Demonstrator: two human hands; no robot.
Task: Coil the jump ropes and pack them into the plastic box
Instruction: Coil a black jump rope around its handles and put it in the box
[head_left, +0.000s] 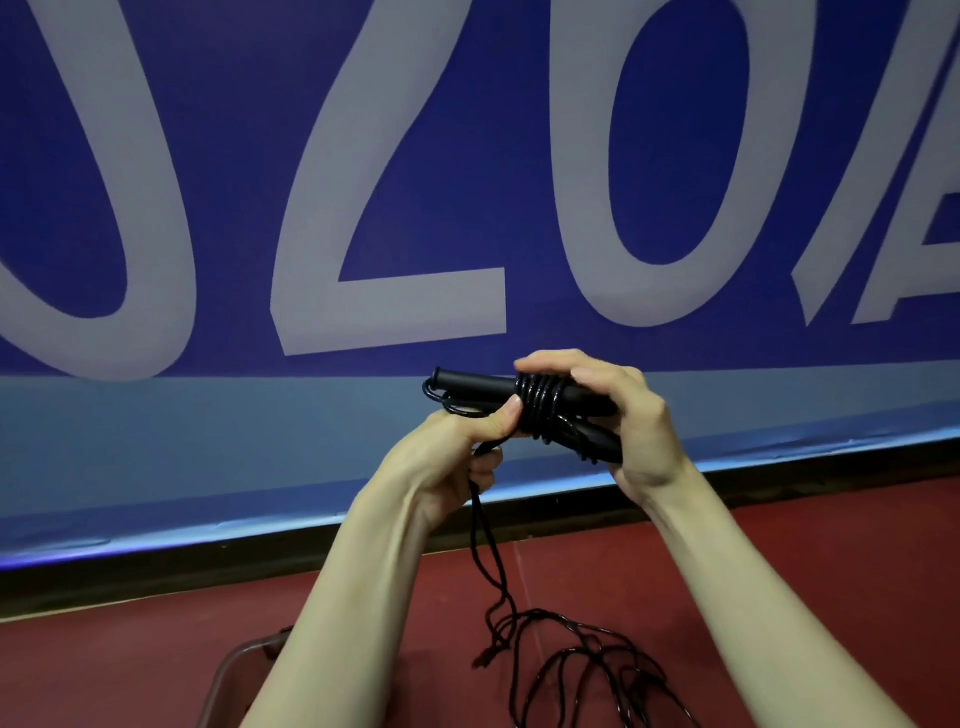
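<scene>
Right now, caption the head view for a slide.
Both hands wind black rope around its handles.

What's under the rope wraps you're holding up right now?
Two black handles lie together under the wraps, one angling down toward the right hand. The left hand grips the loose cord. The handles' right ends are covered by fingers.

"What are the handles (483, 387) made of?"

"They look like black stuff that is smooth and not shiny. The cord (540, 405) wound round them is shiny, like plastic."

"And the floor (805, 561)?"

"Red and dull. The banner (467, 156) behind is smooth with a soft shine. The box (228, 670) rim looks like see-through plastic."
</scene>
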